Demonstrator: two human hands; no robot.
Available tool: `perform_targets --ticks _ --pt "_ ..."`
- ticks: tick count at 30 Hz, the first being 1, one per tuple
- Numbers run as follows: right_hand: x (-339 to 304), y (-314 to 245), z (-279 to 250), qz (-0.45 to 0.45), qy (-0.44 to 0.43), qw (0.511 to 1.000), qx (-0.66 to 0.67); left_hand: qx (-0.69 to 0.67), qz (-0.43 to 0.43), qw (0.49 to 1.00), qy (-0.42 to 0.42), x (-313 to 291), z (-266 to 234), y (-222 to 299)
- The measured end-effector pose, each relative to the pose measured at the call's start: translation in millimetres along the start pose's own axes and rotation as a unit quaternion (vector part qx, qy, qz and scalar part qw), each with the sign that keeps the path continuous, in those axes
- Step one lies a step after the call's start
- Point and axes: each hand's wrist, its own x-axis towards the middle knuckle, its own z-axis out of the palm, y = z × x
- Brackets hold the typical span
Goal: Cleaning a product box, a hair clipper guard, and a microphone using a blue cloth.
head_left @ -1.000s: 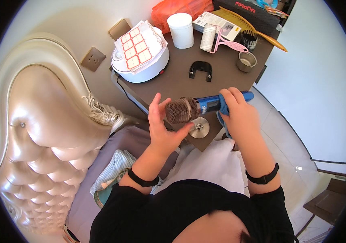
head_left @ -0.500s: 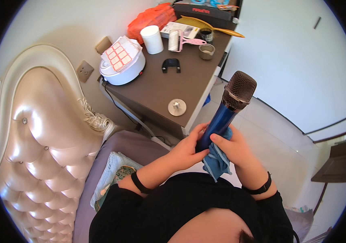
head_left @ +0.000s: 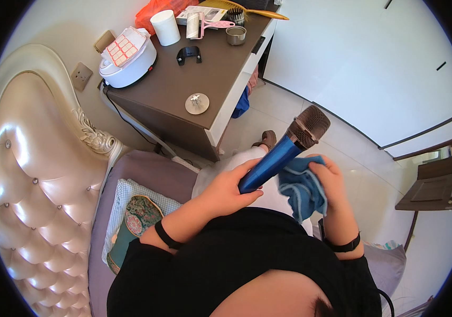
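Observation:
A blue microphone (head_left: 269,165) with a dark mesh head (head_left: 310,126) is tilted up and to the right in front of me. My left hand (head_left: 233,185) is wrapped round the lower part of its handle. Just right of the handle hangs a crumpled blue cloth (head_left: 302,186) with a paler edge. My right hand (head_left: 329,178) pinches this cloth near its upper right corner. The cloth overlaps the far side of the microphone; whether they touch I cannot tell.
Ahead on the left stands a brown desk (head_left: 162,100) carrying a white round appliance (head_left: 128,61), a white canister (head_left: 165,28), a pink-handled lint roller (head_left: 204,25), a black curved piece (head_left: 189,55), a small metal cup (head_left: 236,36) and a round metal disc (head_left: 197,103). A tufted headboard (head_left: 46,164) rises at the left.
My right hand has drawn the cloth off the microphone's handle to the right, and the cloth hangs more spread. The microphone leans further right in my left hand. My view has shifted, showing the desk higher.

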Motion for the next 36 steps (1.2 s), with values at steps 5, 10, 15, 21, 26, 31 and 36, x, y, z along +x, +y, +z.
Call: perform_targets --ticks 5,10,15,21,26,31,36 --pt "-11 -8 -24 -0.106 0.185 0.965 0.154 0.161 0.032 0.987 0.004 -5 2 20" --pt "-40 -23 -40 -0.293 0.269 0.906 0.146 0.243 0.065 0.967 0.024 -6 7 27" --pt "-62 -30 -9 -0.627 0.224 0.644 -0.375 0.300 0.113 0.946 0.049 -7 15 35" --pt "-31 -21 61 -0.567 0.140 0.529 -0.616 0.274 0.087 0.956 0.054 8 28 42" --pt "-27 7 70 -0.570 0.077 0.566 -0.591 0.040 0.150 0.987 0.045 13 27 39" --pt "-28 3 60 -0.487 -0.024 0.675 -0.554 -0.091 0.161 0.983 0.018 7 33 9" --pt "-12 10 57 -0.453 0.016 0.849 -0.270 -0.369 0.008 0.924 -0.099 -3 30 36"
